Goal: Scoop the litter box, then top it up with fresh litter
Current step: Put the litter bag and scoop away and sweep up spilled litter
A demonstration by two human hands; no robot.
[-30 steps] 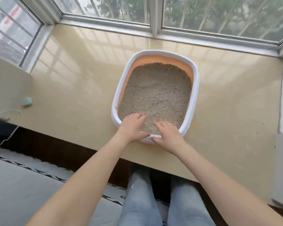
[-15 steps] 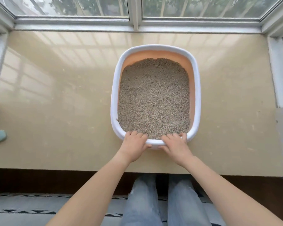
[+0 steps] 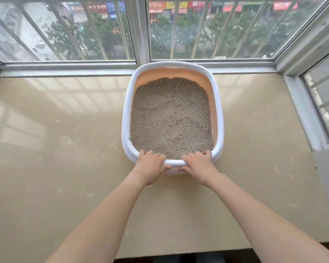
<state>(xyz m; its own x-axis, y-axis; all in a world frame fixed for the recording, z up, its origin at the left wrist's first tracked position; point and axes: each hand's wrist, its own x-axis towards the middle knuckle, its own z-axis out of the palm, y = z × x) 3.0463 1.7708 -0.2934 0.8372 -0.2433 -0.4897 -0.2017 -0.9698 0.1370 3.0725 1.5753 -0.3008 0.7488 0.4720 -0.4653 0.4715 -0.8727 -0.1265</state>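
While both arms reach to 12 o'clock, left hand [image 3: 152,164] and right hand [image 3: 199,165] curl over the litter box [image 3: 126,118] near rim; long axis runs away toward the window [image 3: 139,29], litter [image 3: 171,118] inside.

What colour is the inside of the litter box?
Peach-orange inside the litter box, with a white rim; the head view shows it.

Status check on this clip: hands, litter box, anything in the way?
Left hand and right hand both grip the near rim of the litter box. Box sits on the window ledge, litter inside. No scoop visible, nothing obstructing.
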